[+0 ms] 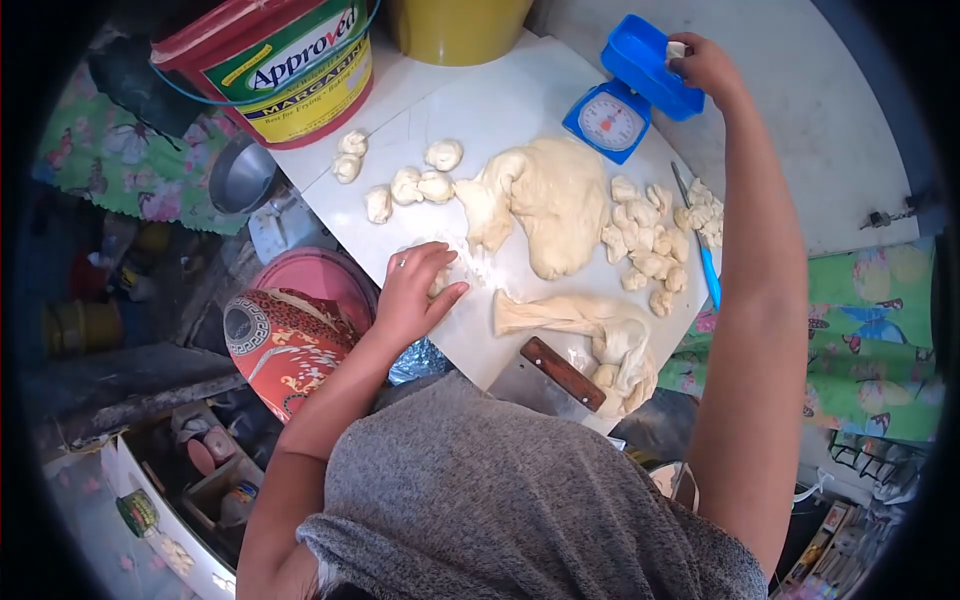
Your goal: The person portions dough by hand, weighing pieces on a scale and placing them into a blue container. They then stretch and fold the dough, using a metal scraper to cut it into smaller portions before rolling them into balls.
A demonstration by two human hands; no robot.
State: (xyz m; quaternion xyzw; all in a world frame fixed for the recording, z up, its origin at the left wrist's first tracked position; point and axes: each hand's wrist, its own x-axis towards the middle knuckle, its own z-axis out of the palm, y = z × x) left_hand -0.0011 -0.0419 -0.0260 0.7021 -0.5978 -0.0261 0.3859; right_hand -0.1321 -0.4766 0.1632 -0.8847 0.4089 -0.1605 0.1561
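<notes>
My right hand (705,68) is at the blue kitchen scale (608,120), pinching a small piece of dough (677,50) over the scale's blue tray (640,60). On the near left of the table, my left hand (415,290) curls over another small dough piece (438,283), mostly hidden under the fingers. A large slab of dough (560,205) lies mid-table, with a long dough strip (575,315) in front of it. Small dough bits (645,235) are heaped on the right. Several rounded dough balls (408,185) sit to the left.
A dough scraper with a wooden handle (563,373) lies at the near table edge. A blue-handled knife (708,275) rests along the right edge. A red margarine bucket (290,80) and a yellow container (458,30) stand at the back. A pink tub (320,275) is beside the table.
</notes>
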